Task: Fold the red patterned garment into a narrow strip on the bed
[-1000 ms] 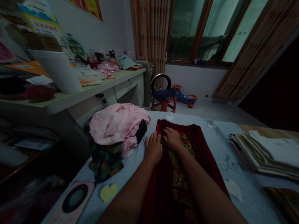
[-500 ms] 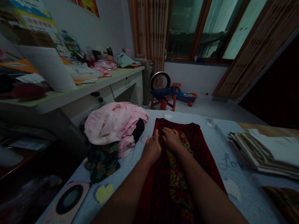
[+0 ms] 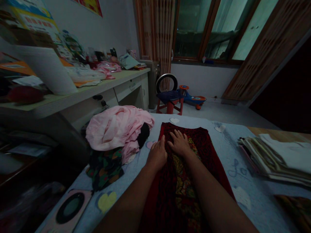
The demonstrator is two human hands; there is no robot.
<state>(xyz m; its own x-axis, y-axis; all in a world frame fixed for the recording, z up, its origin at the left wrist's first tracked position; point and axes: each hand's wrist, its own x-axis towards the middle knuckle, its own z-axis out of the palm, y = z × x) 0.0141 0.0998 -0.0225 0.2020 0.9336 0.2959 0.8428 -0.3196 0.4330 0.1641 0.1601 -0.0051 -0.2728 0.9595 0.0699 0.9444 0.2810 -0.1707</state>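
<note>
A dark red patterned cloth garment [image 3: 213, 161], with a yellow floral band along its middle, lies spread flat on the light blue bed cover [image 3: 194, 120]. My right hand [image 3: 180, 144] rests palm down on its upper part, fingers spread. At the garment's left edge is my left hand [image 3: 157, 154], turned partly on its side with the fingers stretched forward; some of them are hard to make out. Neither hand visibly lifts any fabric. To the left lies a crumpled pink garment [image 3: 111, 126], heaped over a dark green patterned cloth [image 3: 105, 171].
A stack of folded clothes [image 3: 279, 158] sits on the right, with a dark patterned cloth [image 3: 295, 208] nearer me. A pink flat object with a dark ring [image 3: 69, 210] lies front left. Along the left wall runs a cluttered desk [image 3: 89, 94]. A red stool [image 3: 170, 105] stands beyond the bed.
My left hand has turned from lying flat with fingers spread to a more sideways pose at the garment's edge. My right hand's fingers have spread further. The view has shifted slightly right.
</note>
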